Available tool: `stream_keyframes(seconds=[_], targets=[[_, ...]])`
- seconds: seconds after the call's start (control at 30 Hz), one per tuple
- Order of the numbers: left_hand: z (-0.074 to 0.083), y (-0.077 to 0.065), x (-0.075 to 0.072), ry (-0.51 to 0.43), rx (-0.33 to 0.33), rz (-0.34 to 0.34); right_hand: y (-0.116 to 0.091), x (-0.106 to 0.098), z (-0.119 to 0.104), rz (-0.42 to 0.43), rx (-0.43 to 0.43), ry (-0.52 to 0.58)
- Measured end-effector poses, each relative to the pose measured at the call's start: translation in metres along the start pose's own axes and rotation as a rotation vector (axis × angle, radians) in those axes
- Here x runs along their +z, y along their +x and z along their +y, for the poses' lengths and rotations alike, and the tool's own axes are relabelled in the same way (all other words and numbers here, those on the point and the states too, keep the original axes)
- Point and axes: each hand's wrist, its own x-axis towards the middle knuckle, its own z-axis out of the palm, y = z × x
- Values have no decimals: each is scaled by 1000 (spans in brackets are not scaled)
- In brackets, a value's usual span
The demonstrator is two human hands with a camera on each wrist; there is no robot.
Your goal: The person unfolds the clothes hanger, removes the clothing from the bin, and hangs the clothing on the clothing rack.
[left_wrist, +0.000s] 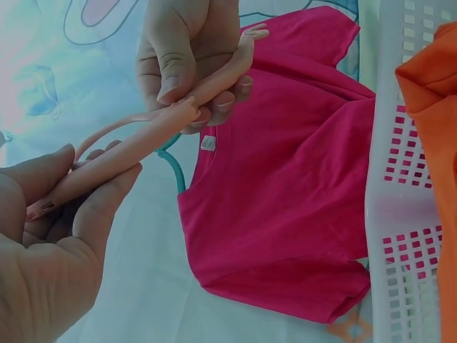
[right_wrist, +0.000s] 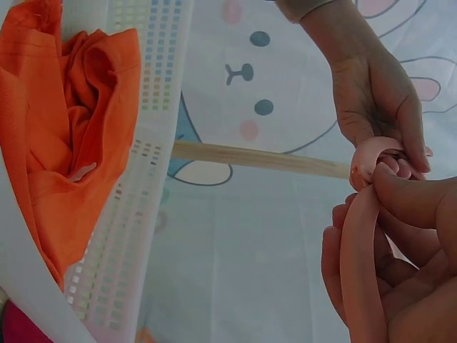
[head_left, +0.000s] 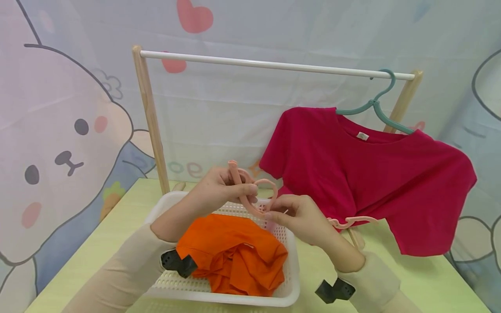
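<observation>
Both hands hold a pink folding clothes hanger (head_left: pixel 245 201) above the back of a white basket. My left hand (head_left: pixel 213 188) grips one end, thumb pressed along the arm of the hanger. With thumb and fingers, my right hand (head_left: pixel 299 214) pinches it farther right, near the curved hook. In the left wrist view the hanger (left_wrist: pixel 136 146) runs slanting from one hand to the other. The right wrist view shows its curved part (right_wrist: pixel 368 161) between the two hands. Below them, a crumpled orange garment (head_left: pixel 235 252) lies in the basket (head_left: pixel 292 282).
A magenta T-shirt (head_left: pixel 375 169) hangs on a green hanger (head_left: pixel 385 115) at the right of a rack with a white rail (head_left: pixel 254 63) and wooden legs. Another pink hanger (head_left: pixel 358 219) shows partly beyond my right wrist. A printed cloth backs the yellow table (head_left: pixel 117 243).
</observation>
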Motion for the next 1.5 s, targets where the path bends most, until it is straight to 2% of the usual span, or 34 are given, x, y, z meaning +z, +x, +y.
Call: stream_keyframes(seconds=[0.1, 0.23, 0.43, 0.6, 0.77, 0.97, 1.2, 1.5], targets=[[-1, 0, 0, -10, 10, 16, -1, 0, -1, 24, -20, 8], [-1, -2, -1, -29, 33, 48, -1, -3, -3, 47, 3, 23], [-3, -8, 2, -33, 39, 148, -2, -9, -6, 96, 34, 67], [-10, -10, 6, -120, 41, 213, -4, -14, -12, 129, 50, 85], [-15, -14, 11, -190, 6, 267, -5, -17, -16, 154, 82, 80], [-23, -18, 16, -296, 9, 280, -5, -20, -17, 175, 100, 91], [-33, -22, 22, -318, -3, 301, -6, -22, -22, 192, 125, 108], [-43, -21, 31, -488, 36, 317, -5, -23, -22, 216, 99, 144]])
